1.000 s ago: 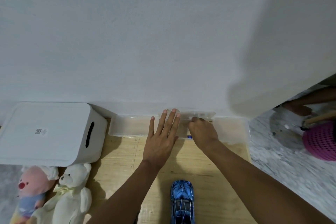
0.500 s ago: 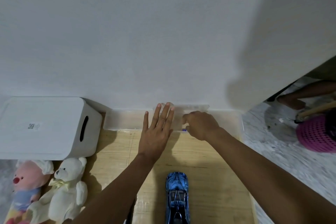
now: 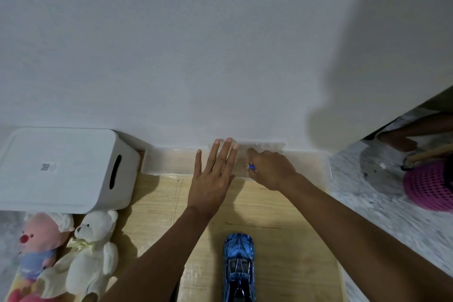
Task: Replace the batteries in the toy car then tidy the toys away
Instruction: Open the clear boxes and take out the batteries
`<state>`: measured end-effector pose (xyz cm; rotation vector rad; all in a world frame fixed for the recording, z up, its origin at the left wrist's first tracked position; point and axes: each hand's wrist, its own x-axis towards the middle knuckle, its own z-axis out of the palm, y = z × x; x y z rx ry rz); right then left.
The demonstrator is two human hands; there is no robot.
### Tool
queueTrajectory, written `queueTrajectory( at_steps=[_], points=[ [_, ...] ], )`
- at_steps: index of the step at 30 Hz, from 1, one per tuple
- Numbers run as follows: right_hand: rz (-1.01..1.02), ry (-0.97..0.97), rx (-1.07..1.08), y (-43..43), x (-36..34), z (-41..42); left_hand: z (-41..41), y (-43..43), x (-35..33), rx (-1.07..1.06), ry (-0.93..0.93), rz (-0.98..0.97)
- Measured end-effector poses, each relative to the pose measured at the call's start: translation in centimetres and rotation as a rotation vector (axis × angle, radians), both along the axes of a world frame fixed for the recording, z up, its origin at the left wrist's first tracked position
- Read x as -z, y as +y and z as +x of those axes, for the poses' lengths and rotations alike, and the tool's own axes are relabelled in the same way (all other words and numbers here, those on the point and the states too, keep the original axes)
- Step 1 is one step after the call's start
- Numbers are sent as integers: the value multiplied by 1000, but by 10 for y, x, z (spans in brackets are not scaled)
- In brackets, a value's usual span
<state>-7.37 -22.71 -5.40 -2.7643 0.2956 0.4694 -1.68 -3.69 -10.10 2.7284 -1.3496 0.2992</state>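
We start with the white bin [image 3: 61, 169], the biggest thing here, set against the wall on the left; we judge it rigid and light, best lifted by its slot handle when the toys go in. Along the foot of the wall runs a long clear tray [image 3: 169, 160], thin plastic that we expect to flex and slide on the wooden board [image 3: 282, 216] if pushed carelessly. The white bear [image 3: 94, 247] and the pink plush [image 3: 39, 243] lie just in front of the bin, soft and light, safe to grab anywhere on the body.

The toy car [image 3: 239, 265] sits on the board near us, nose toward the wall, between our forearms and touched by neither. It looks glossy and hard, likely slick, with small parts that could snap, so we would take it by the flanks between the wheels and turn it over to reach the battery cover.

Our left hand [image 3: 210, 184] lies flat with straight, spread fingers, its tips on a small clear case [image 3: 269, 146] at the wall, which it seems to steady. Our right hand [image 3: 272, 169] is curled, pinching a small blue piece [image 3: 251, 167] with a silvery end; we cannot tell whether it is a battery or a tool. Small and smooth, it wants a firm fingertip pinch
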Motion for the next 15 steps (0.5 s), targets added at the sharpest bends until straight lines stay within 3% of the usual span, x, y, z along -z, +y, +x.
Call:
queueTrajectory(
  at_steps=[6,15],
  points=[
    [84,-75,204,-10,-22,-41,0,1,-1,2,-27,17],
    [154,73,286,-12,-23,-47,0,1,-1,-4,-12,36]
  ],
)
